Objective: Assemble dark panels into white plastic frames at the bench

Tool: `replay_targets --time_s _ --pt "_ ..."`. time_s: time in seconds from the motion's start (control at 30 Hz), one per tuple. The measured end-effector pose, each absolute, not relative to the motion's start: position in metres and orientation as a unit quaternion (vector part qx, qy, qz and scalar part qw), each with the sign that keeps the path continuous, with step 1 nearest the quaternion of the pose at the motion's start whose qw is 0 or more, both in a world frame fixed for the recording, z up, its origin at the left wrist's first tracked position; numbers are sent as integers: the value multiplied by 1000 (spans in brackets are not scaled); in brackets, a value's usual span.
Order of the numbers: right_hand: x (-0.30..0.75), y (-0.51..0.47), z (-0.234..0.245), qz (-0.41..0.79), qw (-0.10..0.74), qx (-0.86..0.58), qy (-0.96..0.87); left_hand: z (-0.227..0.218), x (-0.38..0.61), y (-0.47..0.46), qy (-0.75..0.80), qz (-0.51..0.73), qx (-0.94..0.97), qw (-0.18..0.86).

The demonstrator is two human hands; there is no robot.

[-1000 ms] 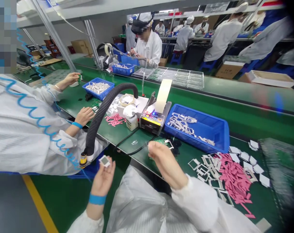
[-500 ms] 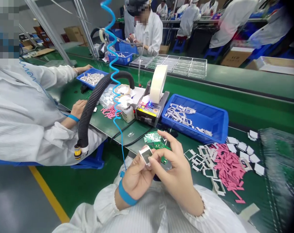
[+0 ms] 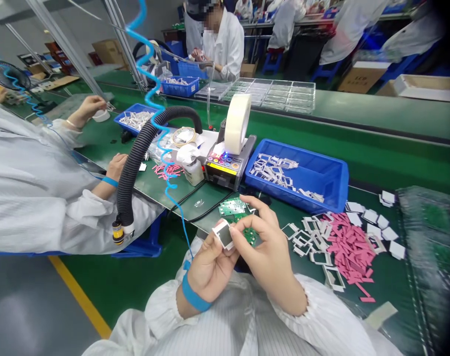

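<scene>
A small dark screen in a white frame (image 3: 223,235) is held above my lap, its dark face tilted up. My left hand (image 3: 209,272), with a blue strap at the wrist, is closed on its left and lower edges. The thumb and index finger of my right hand (image 3: 270,249) pinch its right edge, and the other fingers of that hand are raised. Just behind the fingers lie green circuit boards (image 3: 231,207) on the green bench, partly hidden by my right hand.
A blue tray (image 3: 321,183) holds white frames. Right of my hands lie loose white frames (image 3: 302,244), pink strips (image 3: 349,247) and white squares (image 3: 374,232). A tape dispenser (image 3: 225,170), a bottle (image 3: 193,173) and a black hose (image 3: 125,183) stand left. A co-worker's sleeve (image 3: 32,173) is beyond.
The framed screen has turned slightly in my fingers, showing more of its dark face. My view has shifted a little. The co-worker's far hand has left the small blue tray and is raised.
</scene>
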State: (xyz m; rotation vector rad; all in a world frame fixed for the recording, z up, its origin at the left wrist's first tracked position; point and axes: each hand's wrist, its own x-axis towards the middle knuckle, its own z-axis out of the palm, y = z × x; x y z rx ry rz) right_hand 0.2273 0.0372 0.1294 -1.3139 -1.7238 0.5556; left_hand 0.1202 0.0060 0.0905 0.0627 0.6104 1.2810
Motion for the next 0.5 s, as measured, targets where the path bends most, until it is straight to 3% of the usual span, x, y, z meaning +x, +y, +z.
replay_targets --time_s 0.13,0.23,0.33,0.5 --pt "224 39 117 73 427 -511 -743 90 117 8 287 587 7 757" --pt "225 33 108 -22 327 -372 -869 85 106 7 313 554 -19 771" --pt "233 25 102 7 209 -279 -937 75 89 5 349 535 -2 769" --pt "261 52 88 75 186 -394 -897 62 67 2 407 559 141 709"
